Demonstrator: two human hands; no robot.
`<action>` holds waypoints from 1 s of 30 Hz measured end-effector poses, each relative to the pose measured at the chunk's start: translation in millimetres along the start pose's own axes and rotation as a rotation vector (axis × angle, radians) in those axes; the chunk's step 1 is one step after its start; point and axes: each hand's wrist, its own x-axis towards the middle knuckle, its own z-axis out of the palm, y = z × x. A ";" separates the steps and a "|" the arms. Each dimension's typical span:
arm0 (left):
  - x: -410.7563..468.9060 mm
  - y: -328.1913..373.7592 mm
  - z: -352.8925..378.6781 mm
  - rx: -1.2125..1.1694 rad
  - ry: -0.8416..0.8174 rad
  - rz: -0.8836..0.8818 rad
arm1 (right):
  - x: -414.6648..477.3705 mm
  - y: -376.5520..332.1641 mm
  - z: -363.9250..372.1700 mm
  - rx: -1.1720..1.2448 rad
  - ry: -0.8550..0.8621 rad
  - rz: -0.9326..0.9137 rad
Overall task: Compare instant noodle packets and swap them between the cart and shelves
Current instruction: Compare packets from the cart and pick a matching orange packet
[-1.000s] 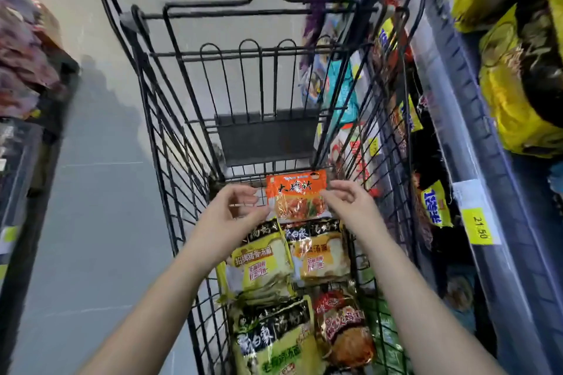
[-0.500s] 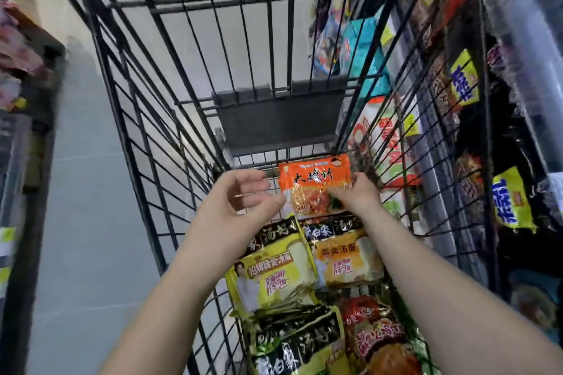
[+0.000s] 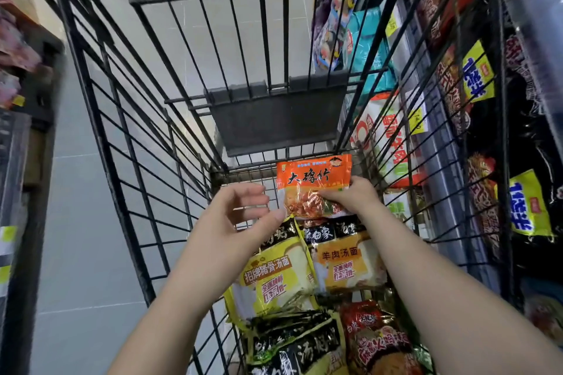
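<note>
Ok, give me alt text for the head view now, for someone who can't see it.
The right hand pinches an orange packet at the far end of a black wire shopping cart, left hand open beside it. Yellow and red noodle packets lie in the cart; stocked shelves stand to the right.

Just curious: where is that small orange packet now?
In the head view, the orange packet is pinched by the right hand at the far end of the cart, beyond the yellow noodle packets.

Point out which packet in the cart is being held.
The small orange plastic packet, gripped by the right hand; the yellow-and-black packets and the red packet lie unheld.
</note>
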 end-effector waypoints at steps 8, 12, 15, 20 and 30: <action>7.1 -1.4 3.1 0.011 0.020 -0.039 | -22.8 -7.8 -15.2 0.194 -0.159 -0.079; 14.9 1.1 4.2 0.038 0.029 -0.060 | -59.0 -10.9 -32.9 0.385 -0.121 -0.109; 21.5 0.6 3.2 0.042 0.081 -0.087 | -100.9 -15.2 -53.0 0.504 -0.083 -0.157; 35.9 -4.5 17.3 0.062 0.127 -0.144 | -163.8 -10.8 -81.5 0.586 -0.087 -0.207; 140.2 -71.0 50.4 0.274 0.052 -0.238 | -256.8 18.4 -120.2 0.636 -0.091 -0.163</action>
